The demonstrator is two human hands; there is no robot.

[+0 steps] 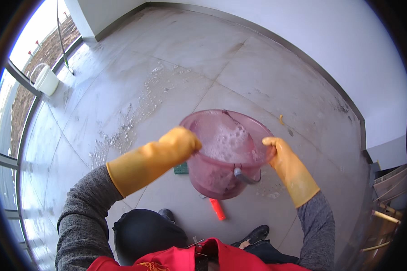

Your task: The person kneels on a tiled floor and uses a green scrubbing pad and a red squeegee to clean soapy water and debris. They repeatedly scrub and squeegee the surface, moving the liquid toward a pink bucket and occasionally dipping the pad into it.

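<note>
A translucent pinkish plastic bucket (213, 181) with foamy water inside is in front of me, its wire handle with a grey grip hanging on my side. My left hand (179, 144), in a yellow rubber glove, is closed on the left of the rim. My right hand (276, 149), gloved the same way, grips the rim on the right, thumb over the edge. A red-orange tool handle (218, 209) lies on the floor on my side of the bucket. Partly behind the bucket is a green item (180, 168). Whether the bucket touches the floor cannot be told.
Suds (122, 130) lie on the wet tiled floor (186, 44) at the left. A white bucket (46, 81) stands by the window frame, near a long pole (61, 40). A small yellow scrap (281, 119) lies right of centre. Poles and boxes are stacked at the far right.
</note>
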